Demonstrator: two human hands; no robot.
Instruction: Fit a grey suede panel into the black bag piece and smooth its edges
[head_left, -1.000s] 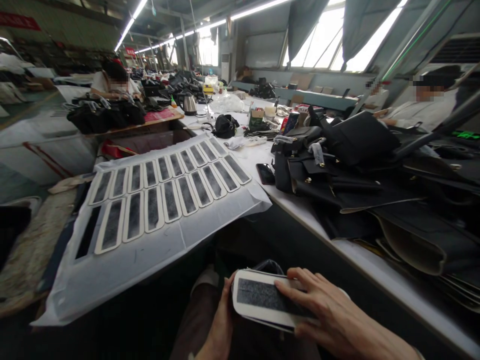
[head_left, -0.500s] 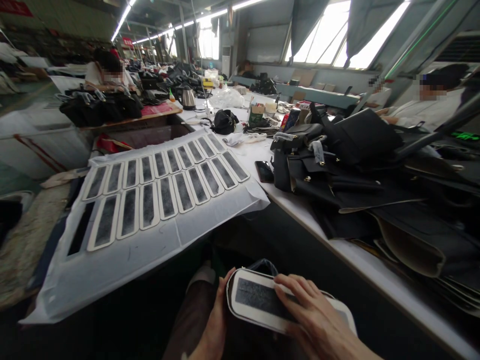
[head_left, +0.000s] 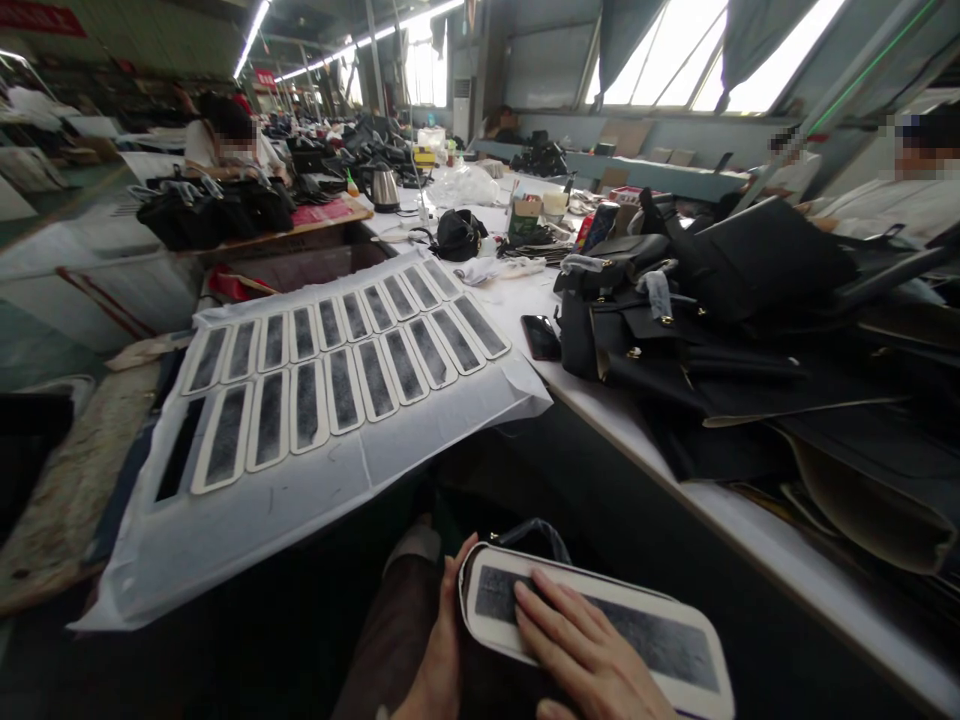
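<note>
A: Where's the padded strip (head_left: pixel 600 625)?
B: Near, low in the lap. The left hand (head_left: pixel 441 650) grips its left end, fingers curled round the edge.
A: The right hand (head_left: pixel 592 655)?
B: Flat on top, fingers (head_left: pixel 540 610) spread open, pressing its grey middle.

The right hand (head_left: pixel 589 655) has slid leftward along the white-edged strip (head_left: pixel 600 625), uncovering its right end.

On the white sheet (head_left: pixel 315 490) lay 19 cream-bordered strips (head_left: pixel 343 389): 11 in the far row, 8 in the near row; 1 phone (head_left: pixel 541 337) and 1 kettle (head_left: pixel 385 187) stood on the tabletop (head_left: pixel 525 290).
</note>
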